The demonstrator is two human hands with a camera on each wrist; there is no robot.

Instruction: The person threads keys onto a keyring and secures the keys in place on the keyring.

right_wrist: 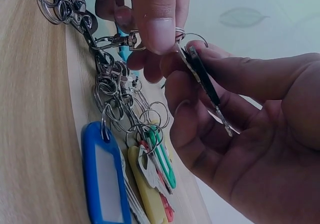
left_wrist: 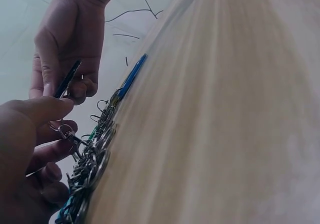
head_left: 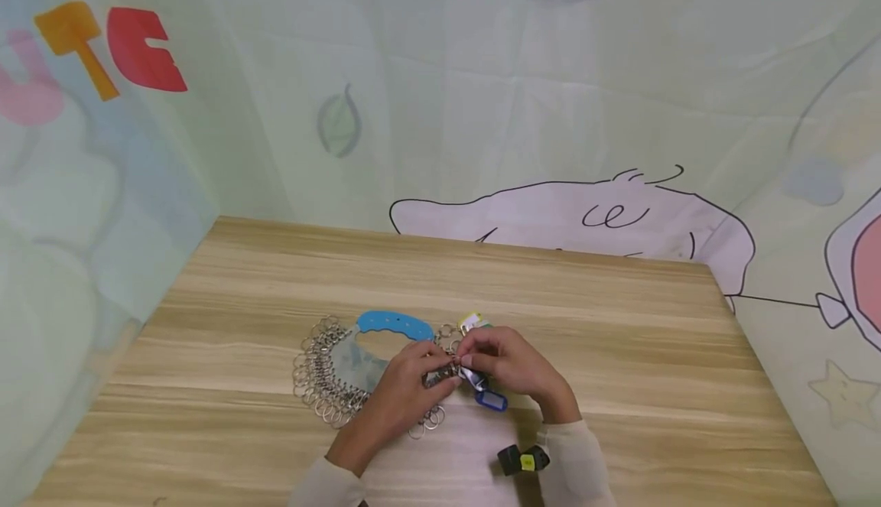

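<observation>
In the head view a translucent curved plate (head_left: 351, 365) with a blue grip (head_left: 395, 324) lies flat, fringed by many metal rings and clasps (head_left: 320, 385). My left hand (head_left: 411, 385) is over its right side, pinching a split ring (right_wrist: 194, 37) between thumb and fingers; a swivel clasp (right_wrist: 120, 42) runs from there to the chain. My right hand (head_left: 512, 362) faces it and pinches a black-headed key (right_wrist: 204, 76), its blade pointing into the palm. The key's top is right at the ring. Below hang a blue key tag (right_wrist: 105, 176) and a yellow tag (right_wrist: 145, 184).
A green tag (right_wrist: 164, 159) and several metal keys (right_wrist: 150, 169) hang from neighbouring rings. The wooden tabletop (head_left: 654, 339) extends around the hands, with a printed cloth (head_left: 482, 109) behind it. A black wrist camera (head_left: 523, 459) is on the right wrist.
</observation>
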